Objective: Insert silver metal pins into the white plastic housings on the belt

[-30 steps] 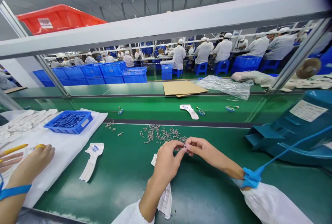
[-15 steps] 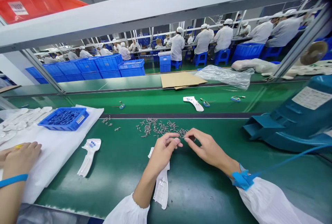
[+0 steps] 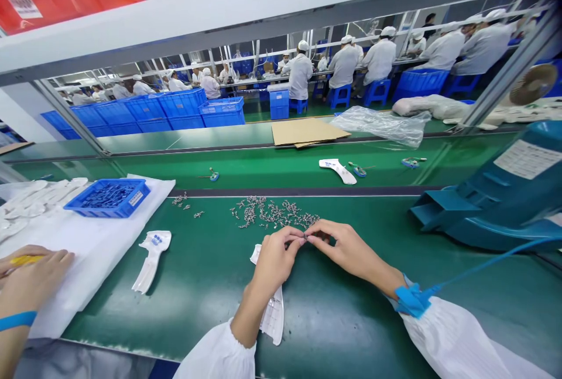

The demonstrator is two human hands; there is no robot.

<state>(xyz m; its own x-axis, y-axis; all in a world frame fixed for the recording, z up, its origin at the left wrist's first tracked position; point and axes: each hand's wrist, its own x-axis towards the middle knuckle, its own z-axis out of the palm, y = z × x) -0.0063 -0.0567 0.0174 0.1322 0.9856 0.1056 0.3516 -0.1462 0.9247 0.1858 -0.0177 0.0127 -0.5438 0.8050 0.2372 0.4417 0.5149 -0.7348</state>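
Observation:
My left hand (image 3: 277, 255) and my right hand (image 3: 346, 250) meet fingertip to fingertip above the green worktop (image 3: 211, 285). Both pinch at a tiny dark metal part (image 3: 305, 236), too small to name exactly. Just beyond them lies a scattered pile of small metal parts (image 3: 272, 212). Under my left forearm rests a white plastic handle shell (image 3: 273, 317), partly hidden by the hand and wrist. Another white shell (image 3: 151, 262), with blue pieces in its wide end, lies to the left. A blue band circles my right wrist.
At left, a co-worker's hands (image 3: 37, 276) hold something yellow on white sheeting (image 3: 105, 250). A blue tray (image 3: 109, 197) of small blue parts stands there. A teal blower (image 3: 496, 197) occupies the right. Beyond, a green conveyor (image 3: 263, 171) carries a white shell (image 3: 338, 171) and small wired parts.
My hands have come together, their fingertips now meeting at the small metal part. On the conveyor, the white shell and wired parts have shifted right. The co-worker's hands have moved slightly.

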